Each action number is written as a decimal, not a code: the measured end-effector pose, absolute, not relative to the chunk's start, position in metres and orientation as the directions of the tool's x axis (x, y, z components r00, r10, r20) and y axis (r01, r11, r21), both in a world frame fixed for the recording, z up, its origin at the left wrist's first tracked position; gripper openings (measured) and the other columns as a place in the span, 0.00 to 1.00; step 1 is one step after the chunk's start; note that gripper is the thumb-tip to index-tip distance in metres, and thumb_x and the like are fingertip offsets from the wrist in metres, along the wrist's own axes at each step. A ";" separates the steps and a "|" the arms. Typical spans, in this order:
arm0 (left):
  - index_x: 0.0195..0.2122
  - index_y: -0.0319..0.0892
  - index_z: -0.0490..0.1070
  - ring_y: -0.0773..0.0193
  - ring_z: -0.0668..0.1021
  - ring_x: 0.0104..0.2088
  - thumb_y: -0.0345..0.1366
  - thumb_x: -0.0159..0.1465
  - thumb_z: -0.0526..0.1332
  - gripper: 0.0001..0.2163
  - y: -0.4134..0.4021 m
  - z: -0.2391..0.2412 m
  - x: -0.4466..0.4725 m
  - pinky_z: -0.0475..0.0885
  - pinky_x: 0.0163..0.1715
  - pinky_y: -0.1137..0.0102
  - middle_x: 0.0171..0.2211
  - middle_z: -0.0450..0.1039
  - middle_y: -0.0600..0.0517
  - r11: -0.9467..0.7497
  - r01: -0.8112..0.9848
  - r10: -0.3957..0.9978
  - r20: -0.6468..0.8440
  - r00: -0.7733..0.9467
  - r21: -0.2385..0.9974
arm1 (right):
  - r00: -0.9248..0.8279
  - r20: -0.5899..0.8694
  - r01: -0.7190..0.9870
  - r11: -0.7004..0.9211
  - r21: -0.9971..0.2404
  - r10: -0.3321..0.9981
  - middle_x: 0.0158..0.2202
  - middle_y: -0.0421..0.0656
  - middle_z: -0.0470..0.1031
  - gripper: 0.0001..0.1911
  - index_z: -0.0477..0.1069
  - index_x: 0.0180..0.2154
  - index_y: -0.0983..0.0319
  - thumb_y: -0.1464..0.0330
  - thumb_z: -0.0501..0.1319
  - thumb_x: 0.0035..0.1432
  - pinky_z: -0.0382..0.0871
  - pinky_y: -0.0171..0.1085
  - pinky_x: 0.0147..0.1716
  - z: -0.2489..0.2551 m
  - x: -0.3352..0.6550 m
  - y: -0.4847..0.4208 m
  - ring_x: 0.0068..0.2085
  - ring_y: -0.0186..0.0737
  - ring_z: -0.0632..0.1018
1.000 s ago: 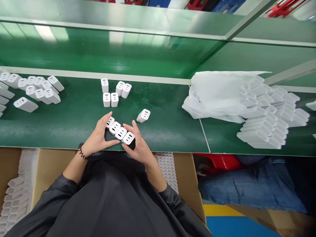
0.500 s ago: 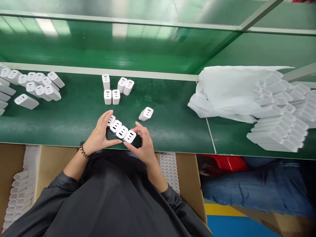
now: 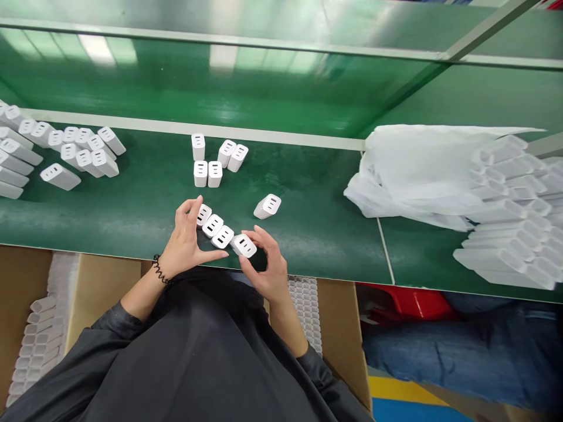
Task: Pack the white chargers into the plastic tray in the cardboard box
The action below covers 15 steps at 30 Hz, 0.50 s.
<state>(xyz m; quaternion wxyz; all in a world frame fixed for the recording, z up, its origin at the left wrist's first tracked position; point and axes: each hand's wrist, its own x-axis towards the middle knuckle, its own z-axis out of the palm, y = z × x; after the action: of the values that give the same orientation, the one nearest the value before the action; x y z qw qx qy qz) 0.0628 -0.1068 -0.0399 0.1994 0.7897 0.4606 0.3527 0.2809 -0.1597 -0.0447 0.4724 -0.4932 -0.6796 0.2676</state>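
Note:
A diagonal row of white chargers (image 3: 214,225) stands port-side up near the front edge of the green table (image 3: 132,199). My left hand (image 3: 187,246) curls around three of them, thumb in front and fingers behind. The last charger (image 3: 244,245) is tilted away from the row, pinched between the thumb and fingers of my right hand (image 3: 267,265). One loose charger (image 3: 268,206) lies on its side just beyond my right hand. A small group of upright chargers (image 3: 213,161) stands further back.
Several white chargers (image 3: 61,155) lie heaped at the far left. At the right are stacked white sleeves (image 3: 510,217) and a crumpled white plastic bag (image 3: 413,170). Below the table edge stand cardboard boxes with white trays (image 3: 303,305).
My right hand has pulled the end charger a little right, off the row, and tilted it. The left hand keeps holding the other three. The camera view shifted slightly.

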 end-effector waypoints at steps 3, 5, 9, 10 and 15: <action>0.73 0.50 0.31 0.42 0.61 0.63 0.58 0.52 0.72 0.60 -0.109 -0.039 0.065 0.68 0.59 0.44 0.62 0.49 0.37 -0.480 0.579 0.877 0.372 0.304 0.659 | -0.181 0.363 0.339 0.405 -0.849 0.914 0.54 0.46 0.77 0.36 0.51 0.68 0.51 0.73 0.59 0.63 0.75 0.53 0.55 -0.045 0.290 -0.163 0.51 0.46 0.80; 0.73 0.50 0.31 0.44 0.62 0.62 0.56 0.54 0.72 0.58 -0.109 -0.037 0.065 0.68 0.59 0.44 0.61 0.51 0.37 -0.473 0.573 0.881 0.359 0.308 0.669 | -0.239 0.363 0.306 0.424 -0.852 0.901 0.58 0.47 0.74 0.37 0.50 0.69 0.50 0.74 0.59 0.63 0.74 0.55 0.57 -0.045 0.292 -0.162 0.53 0.47 0.80; 0.73 0.52 0.31 0.46 0.64 0.62 0.52 0.58 0.71 0.54 -0.104 -0.032 0.060 0.67 0.60 0.45 0.62 0.55 0.38 -0.481 0.511 0.872 0.333 0.358 0.712 | -0.298 0.358 0.254 0.435 -0.864 0.885 0.68 0.51 0.61 0.36 0.49 0.69 0.50 0.74 0.57 0.64 0.76 0.54 0.56 -0.046 0.290 -0.155 0.61 0.50 0.74; 0.73 0.52 0.31 0.46 0.64 0.63 0.51 0.59 0.71 0.53 -0.102 -0.030 0.057 0.66 0.61 0.46 0.64 0.55 0.38 -0.484 0.487 0.866 0.319 0.386 0.727 | -0.308 0.350 0.241 0.428 -0.871 0.885 0.68 0.50 0.60 0.36 0.48 0.70 0.49 0.74 0.56 0.65 0.76 0.54 0.56 -0.046 0.289 -0.153 0.62 0.50 0.73; 0.73 0.53 0.29 0.42 0.59 0.67 0.54 0.57 0.70 0.55 -0.102 -0.025 0.048 0.61 0.64 0.43 0.69 0.48 0.37 -0.491 0.432 0.832 0.260 0.491 0.756 | -0.376 0.323 0.205 0.418 -0.885 0.868 0.70 0.48 0.54 0.39 0.46 0.70 0.48 0.75 0.56 0.64 0.72 0.55 0.61 -0.045 0.283 -0.145 0.67 0.51 0.65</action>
<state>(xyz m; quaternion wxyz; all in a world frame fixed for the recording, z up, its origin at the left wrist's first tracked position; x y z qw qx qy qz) 0.0480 -0.1017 -0.0252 0.3160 0.8035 0.3932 0.3163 0.2825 -0.1453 -0.0447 0.4204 -0.3678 -0.7296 0.3945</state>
